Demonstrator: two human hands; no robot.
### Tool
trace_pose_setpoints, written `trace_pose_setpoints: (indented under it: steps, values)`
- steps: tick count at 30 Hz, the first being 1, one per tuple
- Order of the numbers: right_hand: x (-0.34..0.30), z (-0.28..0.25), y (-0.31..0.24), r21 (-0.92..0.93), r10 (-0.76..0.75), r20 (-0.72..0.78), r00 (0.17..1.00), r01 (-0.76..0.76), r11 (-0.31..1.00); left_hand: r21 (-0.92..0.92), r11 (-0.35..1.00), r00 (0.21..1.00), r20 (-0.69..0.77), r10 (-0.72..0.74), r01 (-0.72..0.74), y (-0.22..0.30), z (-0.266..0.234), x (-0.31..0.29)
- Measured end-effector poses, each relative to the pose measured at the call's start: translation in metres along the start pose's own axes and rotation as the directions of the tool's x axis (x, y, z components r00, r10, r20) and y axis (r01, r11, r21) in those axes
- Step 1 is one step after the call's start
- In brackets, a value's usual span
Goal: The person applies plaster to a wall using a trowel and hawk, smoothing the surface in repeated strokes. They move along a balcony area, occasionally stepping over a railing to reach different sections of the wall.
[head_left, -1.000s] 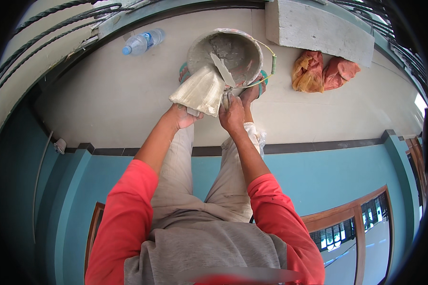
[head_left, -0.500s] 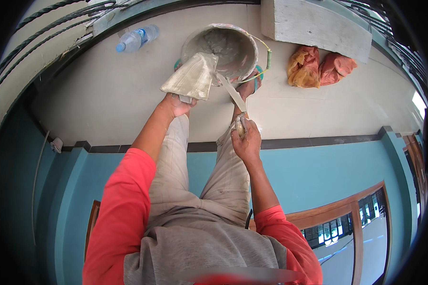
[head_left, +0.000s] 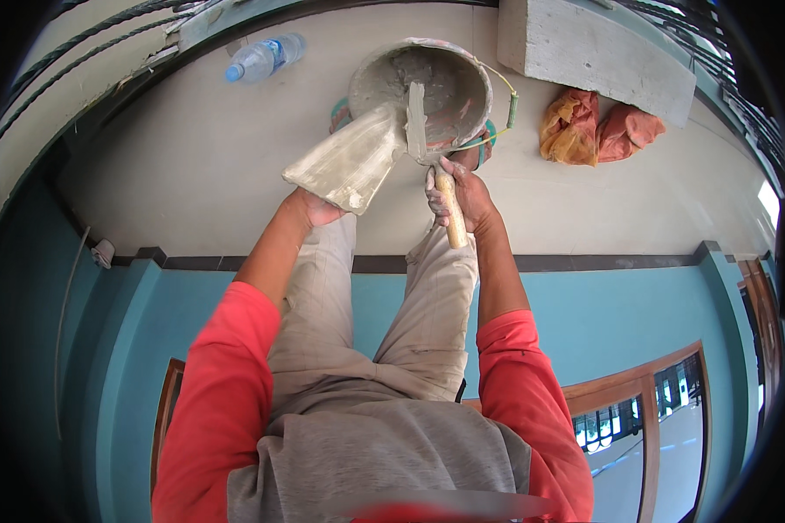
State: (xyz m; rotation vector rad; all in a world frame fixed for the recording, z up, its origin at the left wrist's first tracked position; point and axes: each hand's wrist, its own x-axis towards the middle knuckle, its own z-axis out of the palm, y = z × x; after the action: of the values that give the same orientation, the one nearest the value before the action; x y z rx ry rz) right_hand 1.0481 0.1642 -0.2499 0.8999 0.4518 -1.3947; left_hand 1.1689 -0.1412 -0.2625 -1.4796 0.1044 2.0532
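Observation:
My left hand (head_left: 317, 209) grips a flat hawk board (head_left: 347, 159) from beneath, and most of its fingers are hidden under it. Pale wet plaster is smeared over the board's face, which tilts up toward the bucket. My right hand (head_left: 464, 199) is closed round the wooden handle of a trowel (head_left: 417, 122). Its narrow, plaster-coated blade stands at the board's right edge, over the near rim of the bucket; whether they touch I cannot tell. The bucket (head_left: 477, 109) has a plaster-stained wall and grey mix inside.
Behind the bucket's near side are my feet in green sandals (head_left: 487, 139). A plastic bottle (head_left: 266, 59) lies at the far left. Orange and red cloth or sacking (head_left: 597, 131) lies right, beside a pale concrete block (head_left: 597, 61). Dark cables (head_left: 87, 39) run along the upper left.
The trowel has swung from slanting toward me to pointing away, its blade now alongside the board. The board's near edge has tipped lower, showing more of its face.

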Motion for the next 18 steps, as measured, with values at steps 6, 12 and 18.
trace_pose_setpoints:
  steps: [6,12,18]
  values:
    - [-0.055,0.005,0.038,-0.101,0.075,-0.109,0.991,-0.086,0.991,0.073,0.997,0.993,0.11,0.032,-0.04,0.0,0.003,0.012]
    - [-0.091,0.054,0.082,-0.828,-0.592,-0.364,0.719,0.042,0.559,0.08,0.991,0.992,0.08,0.102,-0.109,0.013,0.014,0.009]
    - [-0.084,0.077,0.096,-0.997,-0.845,0.05,0.532,-0.018,-0.07,0.298,0.946,0.985,-0.077,0.155,-0.125,0.017,0.019,-0.017]
